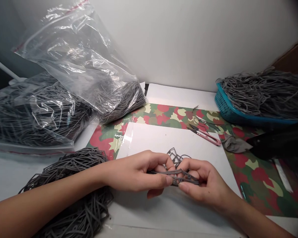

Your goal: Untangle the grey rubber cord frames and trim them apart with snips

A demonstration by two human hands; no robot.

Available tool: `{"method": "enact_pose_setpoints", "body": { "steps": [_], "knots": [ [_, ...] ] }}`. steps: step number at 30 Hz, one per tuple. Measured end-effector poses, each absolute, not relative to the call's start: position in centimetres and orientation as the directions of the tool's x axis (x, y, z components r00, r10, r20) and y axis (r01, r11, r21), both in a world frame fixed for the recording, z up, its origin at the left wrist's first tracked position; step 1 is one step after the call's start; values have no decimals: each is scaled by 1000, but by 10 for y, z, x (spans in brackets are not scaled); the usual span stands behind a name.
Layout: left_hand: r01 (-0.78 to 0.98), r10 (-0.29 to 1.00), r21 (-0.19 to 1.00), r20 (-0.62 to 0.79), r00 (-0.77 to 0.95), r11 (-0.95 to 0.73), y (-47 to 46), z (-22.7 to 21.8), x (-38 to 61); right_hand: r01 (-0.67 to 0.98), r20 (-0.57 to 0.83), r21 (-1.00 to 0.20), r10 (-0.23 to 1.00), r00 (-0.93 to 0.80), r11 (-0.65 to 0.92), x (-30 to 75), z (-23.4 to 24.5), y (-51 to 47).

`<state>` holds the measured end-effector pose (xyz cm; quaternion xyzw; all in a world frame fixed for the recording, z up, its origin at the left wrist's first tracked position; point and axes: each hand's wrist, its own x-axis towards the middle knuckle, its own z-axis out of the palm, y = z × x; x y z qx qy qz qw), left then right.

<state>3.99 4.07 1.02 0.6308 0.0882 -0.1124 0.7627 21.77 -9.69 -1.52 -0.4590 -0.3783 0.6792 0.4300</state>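
Between my two hands is a small bunch of thin grey rubber gaskets (pixel 182 175), pinched near its middle. My left hand (pixel 146 172) grips it with thumb and fingers from the left. From the right, my right hand (pixel 201 180) pinches the same bunch, its thumb almost meeting the left one. Just behind the fingers, a few more thin grey loops (pixel 173 154) show above the white sheet (pixel 146 138); whether they are joined to the held bunch I cannot tell. A large heap of similar grey gaskets (pixel 89 208) lies under and beside my left forearm.
Pink-handled thread snips (pixel 205 135) lie on the camouflage-patterned cover (pixel 161 114) and sheet edge. A blue basket (pixel 228 107) heaped with grey strips stands at right. Clear plastic bags (pixel 84 62) of grey strips fill the left. A dark object (pixel 275 142) juts in from the right.
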Motion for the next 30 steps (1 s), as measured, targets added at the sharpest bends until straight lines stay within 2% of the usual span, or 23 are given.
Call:
{"method": "enact_pose_setpoints", "body": {
  "steps": [6, 10, 17, 20, 25, 30],
  "knots": [
    [222, -9, 930, -230, 973, 291, 45, 11, 40, -301, -281, -893, 938, -205, -334, 221, -16, -97],
    [206, 62, 940, -231, 971, 273, 45, 10, 39, -335, -208, -902, 953, -220, -274, 223, -19, -97],
    [205, 41, 927, -229, 973, 315, 47, 9, 39, -366, -186, -893, 956, -229, -261, 224, -25, -96],
    [220, 33, 933, -239, 970, 285, 48, 10, 39, -390, -172, -885, 957, -234, -254, 225, -26, -96],
    [300, 26, 945, -305, 952, 127, 47, 11, 39, -413, -166, -873, 955, -244, -258, 226, -25, -97],
    [283, 50, 956, -287, 957, 74, 47, 9, 40, -430, -175, -862, 953, -247, -270, 224, -28, -94]
  ]
}}
